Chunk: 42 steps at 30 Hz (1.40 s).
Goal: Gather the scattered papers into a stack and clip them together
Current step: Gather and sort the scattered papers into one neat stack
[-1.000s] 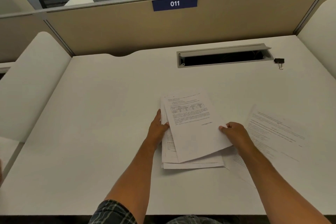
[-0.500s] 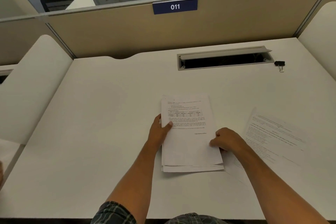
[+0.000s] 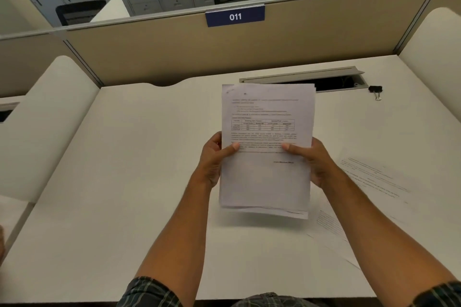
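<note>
A stack of printed papers (image 3: pixel 265 182) is raised upright above the white desk (image 3: pixel 139 182). My left hand (image 3: pixel 212 159) grips its left edge, thumb on the front sheet. My right hand (image 3: pixel 314 162) grips the right edge the same way. The bottom edges of the sheets are a little uneven. Loose printed sheets (image 3: pixel 369 177) lie flat on the desk to the right, partly under my right forearm. A black binder clip (image 3: pixel 375 91) sits at the far right of the desk, away from both hands.
A grey cable slot (image 3: pixel 331 80) with its lid up runs along the back of the desk behind the stack. A tan partition (image 3: pixel 174 52) labelled 011 closes the rear. White curved side dividers (image 3: pixel 42 117) stand left and right.
The stack lay flat on the desk with both hands squaring it. Now both hands have lifted it off the desk and hold it upright by its sides.
</note>
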Tool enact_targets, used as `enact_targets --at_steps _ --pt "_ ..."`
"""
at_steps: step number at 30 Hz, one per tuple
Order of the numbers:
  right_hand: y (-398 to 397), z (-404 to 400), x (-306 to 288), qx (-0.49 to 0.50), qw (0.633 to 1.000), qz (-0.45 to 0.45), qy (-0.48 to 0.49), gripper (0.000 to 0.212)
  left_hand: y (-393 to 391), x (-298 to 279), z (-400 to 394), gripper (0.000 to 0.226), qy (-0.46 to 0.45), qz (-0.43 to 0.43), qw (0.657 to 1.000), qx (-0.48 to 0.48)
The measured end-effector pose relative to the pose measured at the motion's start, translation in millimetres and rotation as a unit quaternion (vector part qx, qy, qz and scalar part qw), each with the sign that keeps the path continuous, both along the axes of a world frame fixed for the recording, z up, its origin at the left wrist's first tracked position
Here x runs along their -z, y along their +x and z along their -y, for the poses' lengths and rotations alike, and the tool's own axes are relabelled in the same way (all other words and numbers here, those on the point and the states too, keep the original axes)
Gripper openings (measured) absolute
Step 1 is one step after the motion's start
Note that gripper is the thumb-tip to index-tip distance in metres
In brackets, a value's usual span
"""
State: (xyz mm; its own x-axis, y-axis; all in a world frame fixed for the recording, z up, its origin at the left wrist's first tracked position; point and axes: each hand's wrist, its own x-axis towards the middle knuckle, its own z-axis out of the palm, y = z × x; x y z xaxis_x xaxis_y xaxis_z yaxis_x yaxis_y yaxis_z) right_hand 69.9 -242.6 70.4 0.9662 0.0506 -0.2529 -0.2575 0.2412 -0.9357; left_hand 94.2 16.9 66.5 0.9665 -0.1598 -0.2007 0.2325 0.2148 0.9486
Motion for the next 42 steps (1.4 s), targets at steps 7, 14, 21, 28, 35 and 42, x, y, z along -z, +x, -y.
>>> enact_targets --at_steps 7,14,21,28,35,42 --pt "-2.2 -7.1 -36.8 0.008 0.983 0.164 -0.086 0.033 -1.5 -39.6 0.1 0.062 0.044 0.081 0.994 0.061" --pt "-16.4 -4.8 -6.7 -0.022 0.986 0.132 -0.103 0.049 -19.4 -19.1 3.4 0.053 0.102 0.053 0.991 0.072" --pt "-19.2 -2.9 -6.9 -0.009 0.987 0.140 -0.074 0.055 -20.4 -18.5 5.7 0.056 0.081 0.078 0.991 0.072" --pt "-21.1 -11.5 4.1 0.020 0.990 0.068 -0.125 0.043 -23.8 -7.6 9.4 0.047 0.131 0.033 0.990 0.051" --pt "-24.2 -12.8 11.7 0.046 0.986 0.050 -0.150 0.031 -28.5 9.6 7.9 0.037 0.156 0.003 0.987 0.039" --pt "-22.2 5.3 10.9 -0.089 0.810 -0.108 -0.570 0.101 -21.0 20.6 9.5 0.015 0.179 -0.028 0.982 -0.048"
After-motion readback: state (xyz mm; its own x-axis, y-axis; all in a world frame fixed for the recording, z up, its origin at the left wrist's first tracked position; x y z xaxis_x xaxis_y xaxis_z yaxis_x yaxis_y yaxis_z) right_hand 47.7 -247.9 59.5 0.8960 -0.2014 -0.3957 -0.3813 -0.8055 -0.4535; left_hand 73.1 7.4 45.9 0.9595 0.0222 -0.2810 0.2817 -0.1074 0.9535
